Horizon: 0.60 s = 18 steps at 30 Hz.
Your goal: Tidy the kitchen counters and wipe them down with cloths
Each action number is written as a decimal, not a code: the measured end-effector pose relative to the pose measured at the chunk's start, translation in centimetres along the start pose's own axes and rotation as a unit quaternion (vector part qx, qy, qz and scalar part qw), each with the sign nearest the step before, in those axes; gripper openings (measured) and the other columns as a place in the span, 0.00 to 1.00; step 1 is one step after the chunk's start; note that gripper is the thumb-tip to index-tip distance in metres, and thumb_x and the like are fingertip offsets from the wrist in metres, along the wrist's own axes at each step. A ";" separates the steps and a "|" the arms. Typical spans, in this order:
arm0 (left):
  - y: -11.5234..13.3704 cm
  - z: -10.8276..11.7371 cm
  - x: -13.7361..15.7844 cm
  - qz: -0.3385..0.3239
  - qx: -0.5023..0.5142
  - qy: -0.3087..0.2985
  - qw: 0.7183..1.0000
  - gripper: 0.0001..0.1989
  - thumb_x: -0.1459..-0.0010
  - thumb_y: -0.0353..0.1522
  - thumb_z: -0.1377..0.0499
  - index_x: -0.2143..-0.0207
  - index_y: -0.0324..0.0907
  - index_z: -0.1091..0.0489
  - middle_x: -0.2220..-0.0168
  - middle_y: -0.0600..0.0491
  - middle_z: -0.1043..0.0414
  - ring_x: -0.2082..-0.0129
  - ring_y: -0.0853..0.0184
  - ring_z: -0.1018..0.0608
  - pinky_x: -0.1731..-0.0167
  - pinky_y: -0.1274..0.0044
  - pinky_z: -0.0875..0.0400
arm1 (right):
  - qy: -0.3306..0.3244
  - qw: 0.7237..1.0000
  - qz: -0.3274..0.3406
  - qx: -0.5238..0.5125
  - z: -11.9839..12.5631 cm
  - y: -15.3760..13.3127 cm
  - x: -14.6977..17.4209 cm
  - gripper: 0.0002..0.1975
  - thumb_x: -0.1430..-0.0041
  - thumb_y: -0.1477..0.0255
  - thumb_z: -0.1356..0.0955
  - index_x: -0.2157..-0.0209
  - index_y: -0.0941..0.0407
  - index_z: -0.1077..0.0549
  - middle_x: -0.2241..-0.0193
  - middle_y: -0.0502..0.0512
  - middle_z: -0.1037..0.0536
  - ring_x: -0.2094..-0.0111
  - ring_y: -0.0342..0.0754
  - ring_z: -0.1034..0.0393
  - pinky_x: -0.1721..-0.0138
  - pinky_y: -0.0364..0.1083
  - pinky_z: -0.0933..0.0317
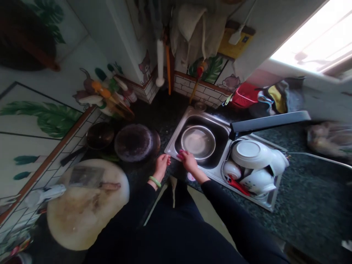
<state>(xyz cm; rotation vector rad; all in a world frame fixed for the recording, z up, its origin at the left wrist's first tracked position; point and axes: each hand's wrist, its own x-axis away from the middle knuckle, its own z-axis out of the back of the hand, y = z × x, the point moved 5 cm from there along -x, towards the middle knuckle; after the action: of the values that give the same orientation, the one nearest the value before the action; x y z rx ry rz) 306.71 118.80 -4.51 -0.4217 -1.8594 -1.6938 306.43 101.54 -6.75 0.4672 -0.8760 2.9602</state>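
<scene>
My left hand (161, 165), with a green bangle at the wrist, is over the counter by the sink's front left corner. Its fingers are closed, and whatever they pinch is too small to make out. My right hand (189, 162) is closed on a small purplish-pink thing (180, 154) at the front rim of the steel sink (172, 143). Fingers cover part of this thing, so its kind does not show. Just beyond my right hand, a round metal basin (198, 142) sits in the sink's left bowl.
White bowls (251, 152) and a red-handled utensil (238, 185) fill the drainer side. The long grey faucet (269, 123) reaches over it. Leftward are a dark pan (134, 143), a small pot (99, 135), and a round cutting board (82, 220) bearing a knife (86, 176).
</scene>
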 end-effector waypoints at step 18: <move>-1.3 -2.6 0.9 0.020 -0.067 -0.081 0.994 0.16 0.49 0.41 0.33 0.78 0.40 0.30 0.80 0.56 0.31 0.80 0.73 0.28 0.79 0.82 0.36 | 0.069 0.995 -0.044 -0.053 4.1 10.4 9.5 0.19 0.41 0.80 0.35 0.51 0.53 0.21 0.45 0.60 0.24 0.45 0.54 0.30 0.42 0.54 0.35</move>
<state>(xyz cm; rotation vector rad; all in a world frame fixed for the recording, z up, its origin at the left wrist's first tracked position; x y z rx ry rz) 305.75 115.95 -4.97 -0.6648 -1.8416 -1.8093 297.44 89.98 -6.20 0.2857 -0.9641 2.8096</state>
